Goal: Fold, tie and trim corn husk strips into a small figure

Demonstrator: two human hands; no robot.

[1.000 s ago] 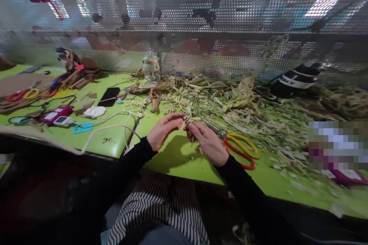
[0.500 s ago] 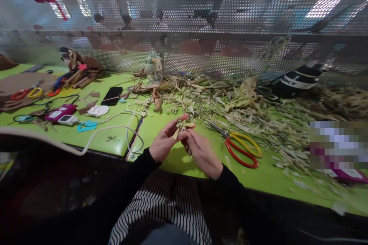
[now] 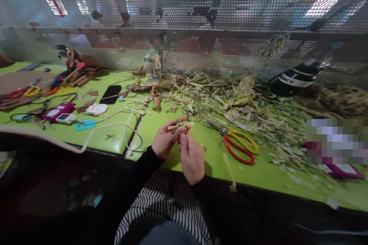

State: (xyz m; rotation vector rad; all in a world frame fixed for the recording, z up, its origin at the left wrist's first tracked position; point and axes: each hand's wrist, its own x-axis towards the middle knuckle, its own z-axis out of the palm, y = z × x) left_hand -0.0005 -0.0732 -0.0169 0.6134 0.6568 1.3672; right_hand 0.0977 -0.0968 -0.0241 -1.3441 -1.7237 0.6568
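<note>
A small bundle of pale green husk strips [image 3: 181,123] is between my two hands, above the green table near its front edge. My left hand [image 3: 164,140] is closed around it from the left, with a strip sticking out past the fingers. From the right, my right hand [image 3: 192,156] pinches at the bundle, its fingers touching those of the left. Scissors with red and yellow handles [image 3: 240,145] lie to the right of my hands. One loose pale strip [image 3: 230,170] rests at the table's front edge.
Dried husk scraps [image 3: 218,95] cover the table's back and right. Behind stands a clear bottle [image 3: 153,65]; a dark bottle [image 3: 296,80] lies right. On the left are a phone [image 3: 110,94], white cable [image 3: 94,132], purple device [image 3: 59,111] and more scissors [image 3: 24,92].
My right hand has swung inward and turned more upright, closer to my left hand. The bundle's strips point differently. A loose pale strip now shows at the front edge.
</note>
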